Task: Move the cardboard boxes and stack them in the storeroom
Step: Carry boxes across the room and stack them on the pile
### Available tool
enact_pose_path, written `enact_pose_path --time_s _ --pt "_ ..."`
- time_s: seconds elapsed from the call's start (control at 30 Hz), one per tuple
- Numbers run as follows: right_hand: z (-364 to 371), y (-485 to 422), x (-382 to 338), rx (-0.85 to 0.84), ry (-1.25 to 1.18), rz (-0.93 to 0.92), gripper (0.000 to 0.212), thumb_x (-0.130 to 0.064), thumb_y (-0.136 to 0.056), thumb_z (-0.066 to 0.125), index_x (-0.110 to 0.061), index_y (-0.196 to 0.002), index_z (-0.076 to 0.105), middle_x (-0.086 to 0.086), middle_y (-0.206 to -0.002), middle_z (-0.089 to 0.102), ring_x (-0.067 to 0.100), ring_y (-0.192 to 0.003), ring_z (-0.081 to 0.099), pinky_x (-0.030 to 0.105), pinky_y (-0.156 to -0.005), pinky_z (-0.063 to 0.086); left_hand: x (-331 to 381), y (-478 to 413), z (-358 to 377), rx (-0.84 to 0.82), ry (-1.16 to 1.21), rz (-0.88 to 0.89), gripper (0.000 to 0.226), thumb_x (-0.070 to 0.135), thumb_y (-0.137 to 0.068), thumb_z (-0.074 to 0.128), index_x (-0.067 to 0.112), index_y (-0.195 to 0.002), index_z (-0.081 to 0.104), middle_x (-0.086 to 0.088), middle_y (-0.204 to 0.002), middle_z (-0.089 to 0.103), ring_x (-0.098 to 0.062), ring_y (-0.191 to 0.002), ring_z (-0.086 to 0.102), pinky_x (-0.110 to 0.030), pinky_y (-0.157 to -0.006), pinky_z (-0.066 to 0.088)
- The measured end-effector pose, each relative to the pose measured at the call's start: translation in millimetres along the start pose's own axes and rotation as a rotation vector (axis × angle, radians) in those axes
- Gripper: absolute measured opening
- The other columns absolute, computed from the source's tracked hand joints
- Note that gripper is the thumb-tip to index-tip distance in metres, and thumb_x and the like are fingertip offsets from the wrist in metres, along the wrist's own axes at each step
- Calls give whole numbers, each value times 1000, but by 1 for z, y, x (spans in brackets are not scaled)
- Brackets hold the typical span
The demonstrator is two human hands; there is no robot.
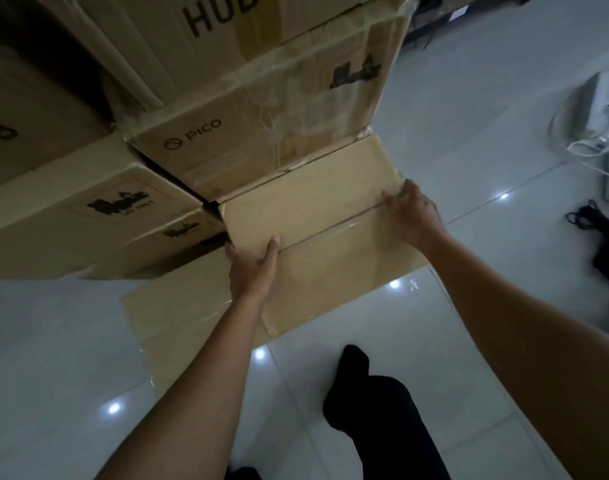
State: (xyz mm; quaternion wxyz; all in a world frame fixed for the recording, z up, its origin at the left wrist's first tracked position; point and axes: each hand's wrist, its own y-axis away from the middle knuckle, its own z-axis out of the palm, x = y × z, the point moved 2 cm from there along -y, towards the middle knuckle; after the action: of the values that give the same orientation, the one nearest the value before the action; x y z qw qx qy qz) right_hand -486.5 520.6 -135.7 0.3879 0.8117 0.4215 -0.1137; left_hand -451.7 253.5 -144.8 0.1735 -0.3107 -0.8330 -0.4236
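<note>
My left hand (253, 268) grips the plain cardboard box (317, 209) at its left top edge, thumb on top. My right hand (412, 211) clasps the right edge, fingers curled over it. The box stands against the PICO-marked box (261, 126), low by the tiled floor (469, 150).

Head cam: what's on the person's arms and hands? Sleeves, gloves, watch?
Nothing worn. Left hand and right hand are bare: no gloves, rings or watch visible. Left forearm and right forearm are bare to the frame edge, no sleeve in view.
</note>
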Motion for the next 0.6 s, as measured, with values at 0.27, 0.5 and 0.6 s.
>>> enact_pose_path --time_s 0.27,0.5,0.6 --pt "-6 1 1 -12 -39 1 58 -52 -93 48 -18 -138 36 21 -132 51 40 -121 48 49 -101 41 -6 12 -4 84 62 4 75 57 -79 68 14 -135 43 -10 -133 55 -31 -121 53 -39 -97 44" --pt "-47 89 -35 83 -57 -67 57 -53 -92 48 -18 -136 37 20 -129 54 42 -119 49 51 -99 41 11 81 -80 123 141 106 73 56 -78 70 14 -134 47 -7 -130 57 -29 -119 54 -30 -89 43" --pt "-59 148 -58 114 -25 -127 55 -51 -94 46 -16 -135 38 21 -129 55 42 -119 49 46 -97 39 10 121 -131 161 158 128 78 57 -79 69 10 -136 46 -10 -135 55 -31 -124 51 -32 -91 41"
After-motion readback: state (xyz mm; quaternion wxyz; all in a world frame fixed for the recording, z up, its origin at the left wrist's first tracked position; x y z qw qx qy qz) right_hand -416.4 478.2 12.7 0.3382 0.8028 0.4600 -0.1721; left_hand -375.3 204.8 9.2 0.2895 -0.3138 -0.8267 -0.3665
